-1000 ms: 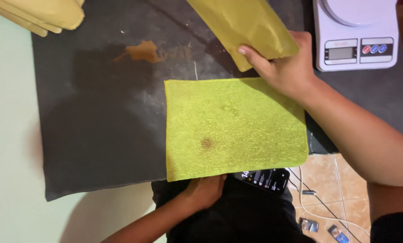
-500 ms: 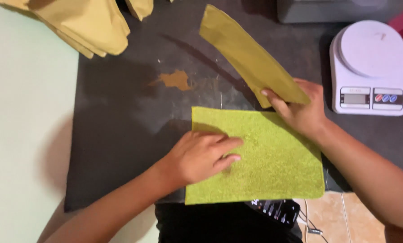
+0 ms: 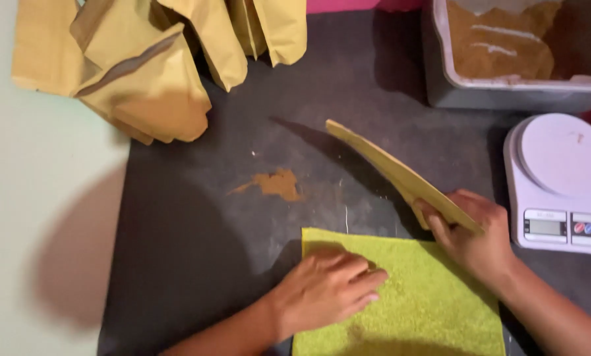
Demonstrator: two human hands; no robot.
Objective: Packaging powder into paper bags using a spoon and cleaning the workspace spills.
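A person's left hand [image 3: 331,290] lies flat, fingers spread and open, on a lime-green cloth [image 3: 414,303], pinning it smooth against the dark worktop [image 3: 196,250] at the near edge. The right hand [image 3: 473,234] is closed around the lower end of a flat tan paper pouch [image 3: 394,175], thumb and fingers pinching it so it angles up and away over the worktop, clear of the cloth's far edge; the grip looks meant to keep the pouch off the surface. A smear of brown powder [image 3: 275,184] marks the dark mat just beyond the cloth. A heap of similar tan pouches [image 3: 157,66] lies at the far left, partly over the mat's edge. At the far right stands a grey tub [image 3: 506,92] holding brown powder, and just in front of it a white digital kitchen scale [image 3: 559,178], close beside the right hand. The mat rests on a pale green surface [image 3: 38,217], where the person's shadow falls.
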